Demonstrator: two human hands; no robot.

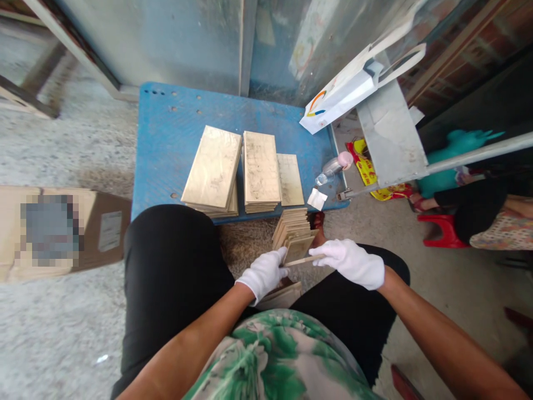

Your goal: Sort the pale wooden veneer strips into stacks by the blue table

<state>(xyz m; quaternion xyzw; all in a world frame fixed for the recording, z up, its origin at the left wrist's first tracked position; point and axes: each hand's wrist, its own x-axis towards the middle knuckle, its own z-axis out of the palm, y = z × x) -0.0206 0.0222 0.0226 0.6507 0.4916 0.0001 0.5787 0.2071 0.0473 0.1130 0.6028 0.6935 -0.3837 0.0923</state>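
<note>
I hold one thin tan sheet point(305, 260) edge-on between my two white-gloved hands. My left hand point(263, 273) is closed round its left end, thumb on top. My right hand point(353, 262) is curled shut on its right end.

Just beyond my fingertips, one fanned pile point(293, 230) of the same small sheets leans on the floor. Its leaves blur together, so I cannot count them. Under my left hand, low between my knees, lies what looks like one more small bundle point(283, 294), mostly hidden.

Farther out from both hands stands the blue table point(166, 144), with three stacks on it side by side. There is a broad tilted stack point(213, 166) ahead of my left hand, a thick middle stack point(260, 169), and a low narrow stack point(290, 179) touching that one.

Ahead of my right hand, one white paper scrap point(317, 198) and one clear bottle with a pink cap point(333, 165) lie on the table. One white carrier bag point(350, 89) sits well beyond them.

Well to the left of my left hand lies one cardboard box point(62, 230). Well to the right of my right hand are one red stool point(443, 229) and one other person point(491, 216).
</note>
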